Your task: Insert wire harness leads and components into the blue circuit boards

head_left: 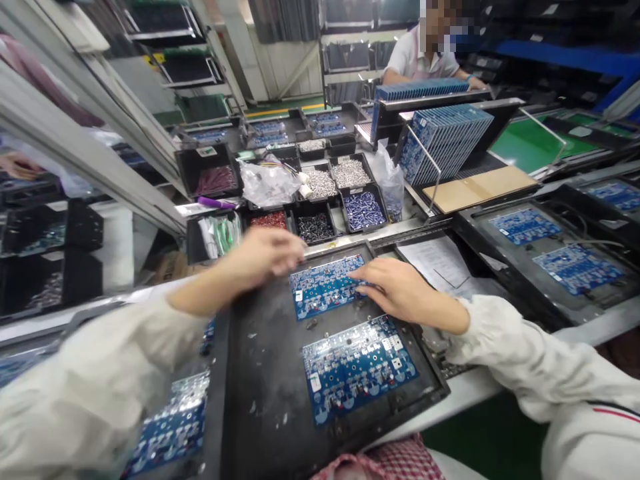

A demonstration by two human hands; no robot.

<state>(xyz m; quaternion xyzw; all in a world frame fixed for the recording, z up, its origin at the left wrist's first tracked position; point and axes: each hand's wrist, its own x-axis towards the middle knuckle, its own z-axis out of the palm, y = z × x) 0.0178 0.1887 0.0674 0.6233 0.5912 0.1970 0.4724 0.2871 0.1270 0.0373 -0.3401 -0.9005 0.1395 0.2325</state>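
Observation:
My left hand (265,257) hovers over the far left corner of the black tray (260,373), blurred by motion. Its fingers are bunched together; what they hold, if anything, is too small to name. At the right end of the upper blue circuit board (320,287), my right hand (395,287) touches the surface with its fingertips. A gap shows between its forefinger and thumb, with nothing visible in it. A second blue circuit board (357,367), crowded with small parts and bearing white labels, lies nearer to me in the same tray.
Behind the tray stand black bins of blue components (364,210), dark components (315,227) and silvery components (350,173). Upright boards fill a rack (445,143) at the back right, near a co-worker (425,53). More boards lie in trays on both sides.

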